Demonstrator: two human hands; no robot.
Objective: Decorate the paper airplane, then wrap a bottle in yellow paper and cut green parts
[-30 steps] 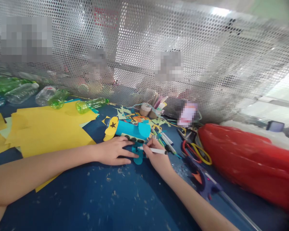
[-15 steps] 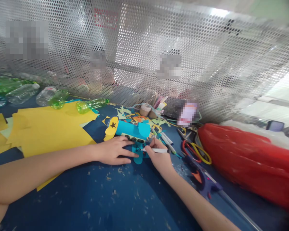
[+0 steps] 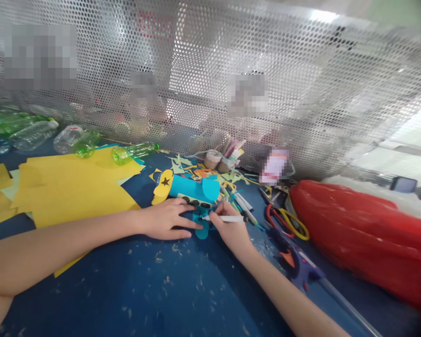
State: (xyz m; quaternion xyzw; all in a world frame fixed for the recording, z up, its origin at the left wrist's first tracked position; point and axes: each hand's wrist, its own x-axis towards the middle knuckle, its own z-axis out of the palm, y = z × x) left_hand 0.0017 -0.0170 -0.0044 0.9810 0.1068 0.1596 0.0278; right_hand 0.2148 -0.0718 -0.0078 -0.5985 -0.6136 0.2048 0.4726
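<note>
My right grip (image 3: 229, 229) pinches a marker (image 3: 231, 218), likely light, best held near its tip; my left grip (image 3: 164, 219), spread and clasping nothing, touches a blue paper cutout (image 3: 202, 234), probably flimsy, best pinned at its edges, beside the blue tube (image 3: 187, 187) on the bench (image 3: 168, 290).

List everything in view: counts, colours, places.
Cutout: one, blue, centre
Pen: one, white, over cutout
Craft: one, blue, yellow, beyond cutout
Scraps: many, mixed, behind craft
Markers: several, white, green, right of craft
Sheets: several, mostly yellow, left
Bottles: several, green, clear, blue, back left
Screen: one, silver, back
Pots: two, brownish, by screen
Scissors: count unclear, red, yellow, right
Glue gun: one, purple, right
Bag: one, red, far right
Table: one, blue, underneath
Left fingers: one hand, bare, on cutout's edge
Right fingers: one hand, bare, holding pen
</note>
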